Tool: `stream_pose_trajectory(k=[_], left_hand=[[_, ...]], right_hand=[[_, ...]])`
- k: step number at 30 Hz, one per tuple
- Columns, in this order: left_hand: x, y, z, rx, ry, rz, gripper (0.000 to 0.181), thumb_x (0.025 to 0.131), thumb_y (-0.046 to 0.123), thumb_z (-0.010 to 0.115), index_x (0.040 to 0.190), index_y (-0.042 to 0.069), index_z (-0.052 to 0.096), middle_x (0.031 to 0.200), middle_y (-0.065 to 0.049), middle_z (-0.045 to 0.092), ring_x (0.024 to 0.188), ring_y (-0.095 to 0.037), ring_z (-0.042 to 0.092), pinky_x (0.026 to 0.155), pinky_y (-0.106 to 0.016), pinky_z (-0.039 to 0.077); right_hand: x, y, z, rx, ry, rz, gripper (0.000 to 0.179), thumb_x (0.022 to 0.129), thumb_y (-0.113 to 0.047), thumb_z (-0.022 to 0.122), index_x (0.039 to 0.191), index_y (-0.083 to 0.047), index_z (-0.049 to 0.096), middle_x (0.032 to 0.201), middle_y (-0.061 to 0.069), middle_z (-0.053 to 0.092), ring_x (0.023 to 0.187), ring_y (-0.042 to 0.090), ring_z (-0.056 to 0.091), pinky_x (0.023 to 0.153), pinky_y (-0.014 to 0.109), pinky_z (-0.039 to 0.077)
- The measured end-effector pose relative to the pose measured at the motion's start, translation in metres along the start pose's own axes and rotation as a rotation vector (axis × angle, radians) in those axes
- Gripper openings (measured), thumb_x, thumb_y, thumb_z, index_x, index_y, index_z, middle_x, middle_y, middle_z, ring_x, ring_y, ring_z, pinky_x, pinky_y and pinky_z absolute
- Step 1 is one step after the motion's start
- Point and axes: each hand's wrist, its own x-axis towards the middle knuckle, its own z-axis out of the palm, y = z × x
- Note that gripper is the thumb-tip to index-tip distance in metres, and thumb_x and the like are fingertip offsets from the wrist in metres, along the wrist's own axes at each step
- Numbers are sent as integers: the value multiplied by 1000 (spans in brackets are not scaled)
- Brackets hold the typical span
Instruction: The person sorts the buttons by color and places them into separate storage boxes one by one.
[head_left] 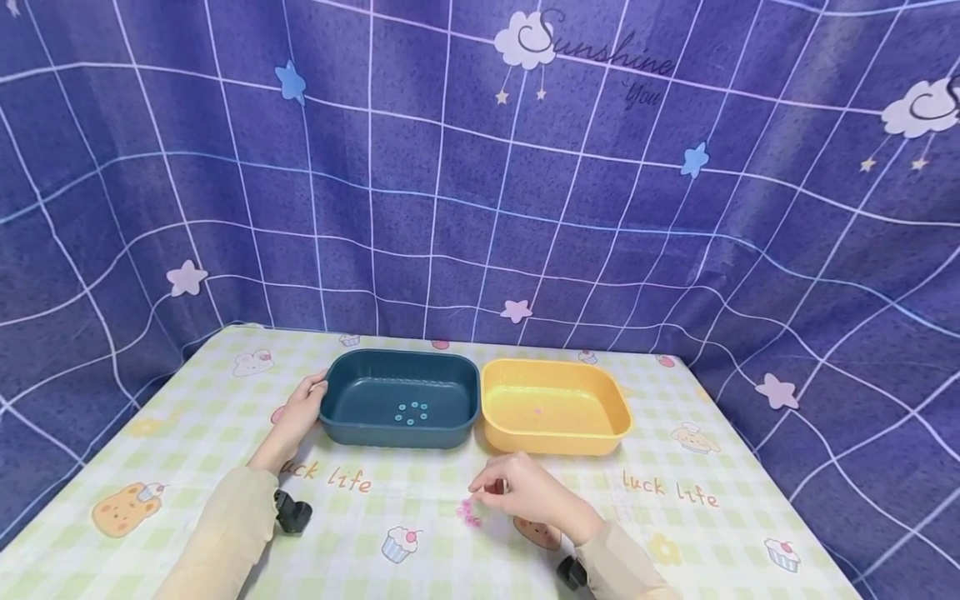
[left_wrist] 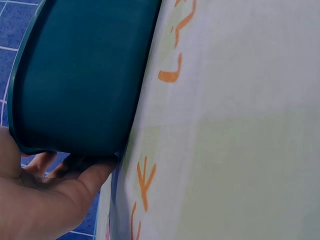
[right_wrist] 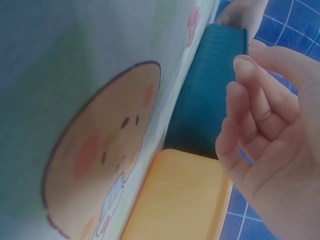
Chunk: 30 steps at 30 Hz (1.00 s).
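A dark teal plastic basin holds several small light-blue rings. My left hand rests against its left end, and the left wrist view shows the thumb and fingers touching the outer end wall. Several small pink rings lie on the tablecloth in front of the basins. Just above them is my right hand, its thumb and forefinger tips brought close together. Whether a ring is between those tips cannot be seen. In the right wrist view the other fingers are bent.
A yellow basin stands against the teal basin's right side, with a tiny pink piece inside. A pale checked tablecloth with printed cartoons covers the table. Behind it hangs a blue gridded curtain.
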Motion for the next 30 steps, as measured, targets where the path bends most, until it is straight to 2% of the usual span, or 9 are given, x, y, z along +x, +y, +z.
stream_pose_trajectory(k=[8, 15, 22, 30], left_hand=[[0, -2, 0, 2, 3, 4, 56, 103, 36, 21, 151, 11, 12, 155, -22, 12, 139, -42, 22, 105, -57, 33], [-1, 0, 1, 9, -1, 2, 55, 103, 35, 20, 151, 11, 11, 155, -21, 12, 139, -42, 22, 106, -56, 33], [-1, -1, 1, 2, -5, 4, 55, 103, 35, 20, 151, 10, 11, 155, -21, 11, 139, -41, 21, 106, -56, 33], [-1, 0, 1, 0, -2, -1, 55, 103, 34, 20, 151, 10, 12, 155, -22, 12, 139, -41, 21, 106, -56, 33]], right_hand=[[-3, 3, 2, -8, -28, -39, 12, 85, -10, 66, 92, -8, 74, 76, -7, 64, 66, -4, 49, 63, 9, 46], [-6, 4, 3, -38, -108, 17, 11, 85, -15, 67, 93, -13, 75, 78, -13, 64, 68, -9, 49, 67, 8, 45], [-6, 4, 5, -3, -133, 47, 8, 85, -18, 69, 88, -16, 75, 77, -16, 65, 67, -9, 50, 66, 9, 46], [-7, 4, 6, -11, -165, 27, 7, 84, -14, 69, 85, -15, 75, 75, -14, 66, 65, -10, 49, 64, 8, 45]])
